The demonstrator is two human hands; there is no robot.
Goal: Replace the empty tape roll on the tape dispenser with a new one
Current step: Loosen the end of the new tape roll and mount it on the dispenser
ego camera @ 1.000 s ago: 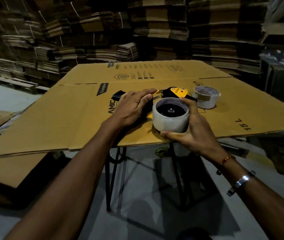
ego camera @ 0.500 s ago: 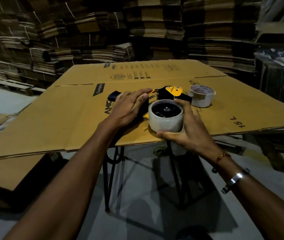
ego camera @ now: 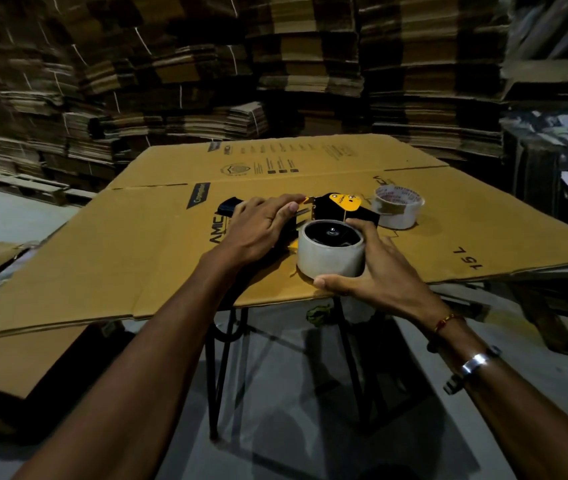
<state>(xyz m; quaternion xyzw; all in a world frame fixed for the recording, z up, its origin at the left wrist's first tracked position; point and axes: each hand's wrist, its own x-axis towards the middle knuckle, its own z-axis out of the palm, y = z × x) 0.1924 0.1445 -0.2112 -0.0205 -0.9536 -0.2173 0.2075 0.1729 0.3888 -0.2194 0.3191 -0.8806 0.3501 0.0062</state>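
Where stacked cartons point(ego camera: 310, 64) loom, flattened cardboard point(ego camera: 137, 244) covers table.

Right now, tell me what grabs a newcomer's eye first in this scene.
Dead centre, the right hand wraps a full tape roll sitting on the black-and-yellow tape dispenser, while the left hand presses the dispenser's handle end onto the flattened cardboard sheet. Just behind, to the right, a second roll lies on the sheet, and stacked cardboard fills the background.
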